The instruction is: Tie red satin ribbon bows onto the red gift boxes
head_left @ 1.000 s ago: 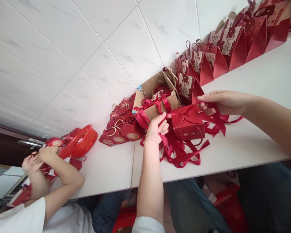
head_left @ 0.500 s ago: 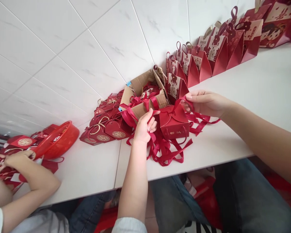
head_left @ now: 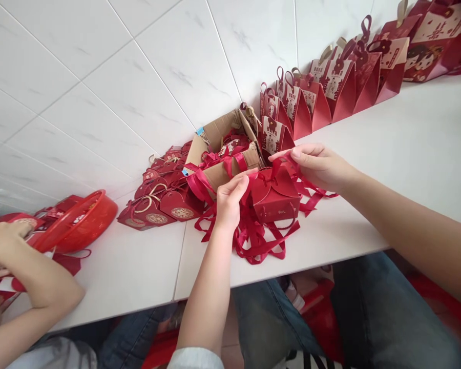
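Observation:
A small red gift box point(head_left: 276, 202) with a scalloped flap top stands upright on the table before me. Across its top runs a red ribbon point(head_left: 279, 168), looped or knotted in the middle. At the box's left, my left hand point(head_left: 232, 197) pinches one side of the ribbon between thumb and straightened forefinger. On the right, my right hand point(head_left: 317, 163) holds the other side between thumb and fingers. A twisted cord handle point(head_left: 290, 225) hangs at the box's front. Loose red ribbons point(head_left: 259, 251) lie heaped around and under it.
Behind stands an open cardboard box point(head_left: 215, 134) with red packets and ribbons. Red boxes with round gold emblems point(head_left: 182, 206) cluster to its left. Peaked red gift boxes point(head_left: 340, 84) line the wall. A co-worker's arm point(head_left: 42, 277) is near a red plastic basin point(head_left: 100, 220).
The fingers of my left hand have straightened from a curl and moved closer to the box top. My right fingers have stretched inward over the ribbon. The co-worker's hands have shifted left.

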